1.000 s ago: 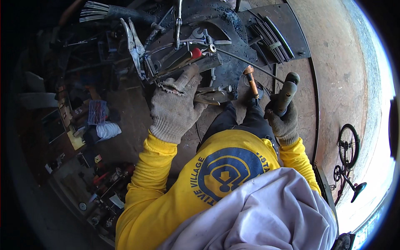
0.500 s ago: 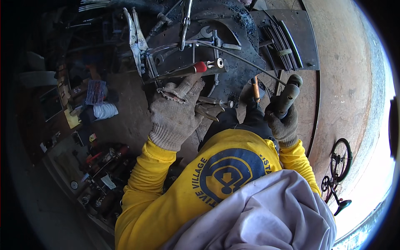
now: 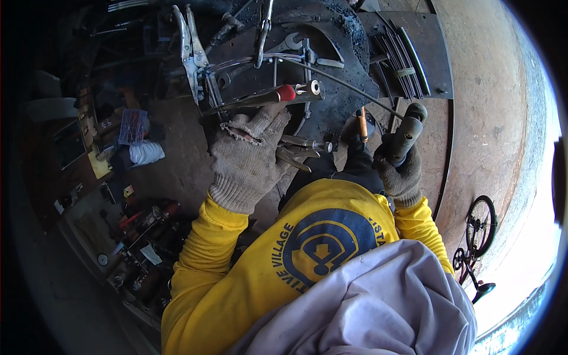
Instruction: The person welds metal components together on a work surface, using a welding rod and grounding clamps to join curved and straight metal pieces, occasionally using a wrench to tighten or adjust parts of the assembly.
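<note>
My left hand (image 3: 245, 157), in a worn knit glove with a torn patch, is closed around locking pliers (image 3: 305, 143). Their screw end and lever stick out from the palm. Just above its fingers lies a tool handle with a red tip (image 3: 286, 93), next to another pliers' screw end (image 3: 314, 88). My right hand (image 3: 402, 163), gloved too, is closed at the near end of a thin metal rod (image 3: 349, 86). The rod slants up and left to a curved metal piece, where upright locking pliers (image 3: 260, 44) clamp. The right fingertips look dark and partly merge with what they grip.
More locking pliers (image 3: 190, 53) stand at the left of the dark steel table (image 3: 337, 109). An open-ended wrench (image 3: 290, 42) lies behind the rod. A tied bundle of thin rods (image 3: 402, 68) rests on a plate at right. A bicycle (image 3: 478, 231) is at far right; clutter fills the left floor.
</note>
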Demonstrator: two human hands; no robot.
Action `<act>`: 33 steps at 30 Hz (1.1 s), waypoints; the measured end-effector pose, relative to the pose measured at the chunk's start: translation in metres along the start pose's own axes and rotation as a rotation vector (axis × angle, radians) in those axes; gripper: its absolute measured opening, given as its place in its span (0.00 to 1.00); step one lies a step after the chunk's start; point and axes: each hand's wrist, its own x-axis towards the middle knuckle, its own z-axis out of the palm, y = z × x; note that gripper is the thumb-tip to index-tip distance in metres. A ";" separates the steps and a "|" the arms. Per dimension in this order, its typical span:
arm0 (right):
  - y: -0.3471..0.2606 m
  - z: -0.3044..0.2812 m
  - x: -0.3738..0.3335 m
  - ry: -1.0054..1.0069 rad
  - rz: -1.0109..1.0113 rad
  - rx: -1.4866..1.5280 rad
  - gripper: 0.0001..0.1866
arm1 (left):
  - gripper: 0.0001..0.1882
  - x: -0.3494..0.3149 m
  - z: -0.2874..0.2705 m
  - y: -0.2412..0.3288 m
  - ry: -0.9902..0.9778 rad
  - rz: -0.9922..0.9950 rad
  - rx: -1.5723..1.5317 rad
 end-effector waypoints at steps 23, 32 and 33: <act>0.005 0.005 -0.001 0.044 -0.032 -0.037 0.23 | 0.26 0.001 -0.002 0.003 0.066 -0.006 0.048; 0.001 0.002 -0.003 0.077 0.034 -0.005 0.25 | 0.33 0.000 0.006 -0.006 0.129 0.070 -0.049; 0.000 0.001 -0.003 0.077 0.035 -0.006 0.25 | 0.34 0.000 0.006 -0.005 0.130 0.066 -0.058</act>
